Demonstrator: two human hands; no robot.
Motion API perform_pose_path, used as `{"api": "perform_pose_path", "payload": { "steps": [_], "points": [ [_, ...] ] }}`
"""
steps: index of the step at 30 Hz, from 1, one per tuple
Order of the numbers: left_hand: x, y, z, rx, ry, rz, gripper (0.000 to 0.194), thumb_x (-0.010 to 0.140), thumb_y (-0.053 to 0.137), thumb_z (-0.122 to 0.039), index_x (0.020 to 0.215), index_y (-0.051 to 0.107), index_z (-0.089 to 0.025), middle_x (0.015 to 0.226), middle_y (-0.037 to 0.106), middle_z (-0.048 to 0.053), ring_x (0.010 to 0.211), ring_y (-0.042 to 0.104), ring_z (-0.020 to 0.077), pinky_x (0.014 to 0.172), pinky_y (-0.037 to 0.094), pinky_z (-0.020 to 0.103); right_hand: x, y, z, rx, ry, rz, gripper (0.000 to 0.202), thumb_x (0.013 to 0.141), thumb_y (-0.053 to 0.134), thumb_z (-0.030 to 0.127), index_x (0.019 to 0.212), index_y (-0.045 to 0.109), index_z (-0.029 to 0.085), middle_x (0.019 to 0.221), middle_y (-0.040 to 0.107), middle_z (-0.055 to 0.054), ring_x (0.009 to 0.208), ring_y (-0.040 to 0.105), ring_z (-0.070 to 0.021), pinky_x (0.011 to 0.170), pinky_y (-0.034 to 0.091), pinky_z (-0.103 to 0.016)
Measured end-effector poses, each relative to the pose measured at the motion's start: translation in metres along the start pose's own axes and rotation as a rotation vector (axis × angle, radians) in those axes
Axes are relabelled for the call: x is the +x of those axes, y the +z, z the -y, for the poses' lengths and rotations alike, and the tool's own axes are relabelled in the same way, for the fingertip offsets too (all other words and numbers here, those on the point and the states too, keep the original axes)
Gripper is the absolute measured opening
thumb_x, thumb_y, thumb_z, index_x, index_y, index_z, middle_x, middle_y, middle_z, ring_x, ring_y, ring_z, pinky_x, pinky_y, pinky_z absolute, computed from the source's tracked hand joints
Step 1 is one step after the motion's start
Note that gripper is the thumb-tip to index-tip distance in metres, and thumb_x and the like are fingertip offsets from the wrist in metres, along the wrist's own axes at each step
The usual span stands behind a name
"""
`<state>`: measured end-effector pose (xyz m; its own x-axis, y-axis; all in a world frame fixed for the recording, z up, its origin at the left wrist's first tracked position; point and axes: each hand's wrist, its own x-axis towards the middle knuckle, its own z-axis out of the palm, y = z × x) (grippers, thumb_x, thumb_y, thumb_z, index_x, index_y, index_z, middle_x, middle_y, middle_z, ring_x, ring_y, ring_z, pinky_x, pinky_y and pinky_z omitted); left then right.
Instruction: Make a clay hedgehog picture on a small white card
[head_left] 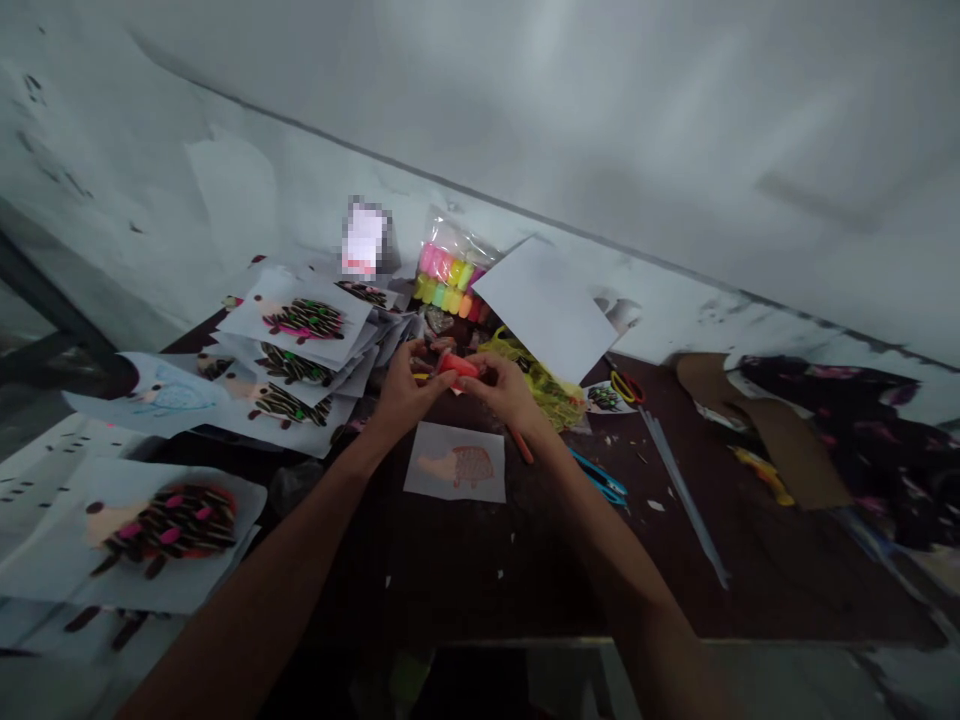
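Observation:
Held between both hands above the table is a small red-orange lump (459, 367), which looks like modelling clay. My left hand (411, 392) pinches its left side, and my right hand (504, 388) grips it from the right. Just below the hands lies a small paper (454, 463) with an orange-brown hedgehog drawing. An orange stick-like tool (520, 445) rests partly under my right wrist. Behind my right hand is a crumpled yellow-green net or bag (555, 392). The fingers hide part of the lump.
A clear bag (450, 275) of colourful pieces and a lit phone (365, 238) stand at the wall. Hedgehog pictures (300, 320) pile up left. A white sheet (551, 305), yellow-handled scissors (626, 388), a blue cutter (600, 478), translucent sticks (686, 500) and cardboard (795, 450) lie right.

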<state>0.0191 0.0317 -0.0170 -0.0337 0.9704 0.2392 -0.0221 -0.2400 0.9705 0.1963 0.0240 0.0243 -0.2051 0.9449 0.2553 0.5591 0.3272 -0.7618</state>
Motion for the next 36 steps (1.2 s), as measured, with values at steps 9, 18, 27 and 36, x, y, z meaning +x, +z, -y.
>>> {"api": "perform_pose_path", "payload": {
  "steps": [9, 18, 27, 36],
  "points": [
    [-0.012, 0.008, -0.011, -0.366, -0.351, 0.436, 0.050, 0.067, 0.082, -0.055, 0.092, 0.065, -0.014, 0.074, 0.071, 0.003, 0.061, 0.068, 0.0157, 0.062, 0.061, 0.031, -0.058, 0.004, 0.000, 0.472, 0.211, -0.153, 0.034, 0.075, 0.075, 0.053, 0.089, 0.074, 0.023, 0.069, 0.067, -0.001, 0.061, 0.061, -0.0168, 0.061, 0.051, -0.031],
    [-0.014, 0.009, -0.004, -0.357, -0.301, 0.456, 0.052, 0.061, 0.088, -0.038, 0.102, 0.068, -0.015, 0.085, 0.074, 0.003, 0.066, 0.068, 0.0145, 0.063, 0.058, 0.027, -0.066, 0.012, -0.005, 0.472, 0.225, -0.212, 0.030, 0.075, 0.075, 0.049, 0.080, 0.066, 0.020, 0.067, 0.065, 0.001, 0.056, 0.061, -0.0142, 0.057, 0.050, -0.028],
    [-0.013, 0.006, -0.013, -0.187, -0.207, 0.467, 0.034, 0.061, 0.080, -0.032, 0.088, 0.068, -0.016, 0.082, 0.070, 0.002, 0.072, 0.063, 0.0149, 0.063, 0.051, 0.025, -0.069, 0.005, 0.002, 0.251, 0.064, -0.279, 0.030, 0.084, 0.068, 0.038, 0.110, 0.072, 0.023, 0.109, 0.072, -0.007, 0.088, 0.065, -0.0191, 0.082, 0.054, -0.036],
    [-0.018, 0.008, -0.016, 0.007, -0.191, 0.557, 0.027, 0.061, 0.074, -0.026, 0.085, 0.069, -0.016, 0.073, 0.062, -0.003, 0.061, 0.052, 0.0094, 0.055, 0.041, 0.020, -0.074, 0.005, 0.003, 0.063, 0.037, -0.192, 0.020, 0.088, 0.059, 0.033, 0.085, 0.073, 0.019, 0.082, 0.071, -0.004, 0.073, 0.061, -0.0173, 0.066, 0.046, -0.028]
  ]
}}
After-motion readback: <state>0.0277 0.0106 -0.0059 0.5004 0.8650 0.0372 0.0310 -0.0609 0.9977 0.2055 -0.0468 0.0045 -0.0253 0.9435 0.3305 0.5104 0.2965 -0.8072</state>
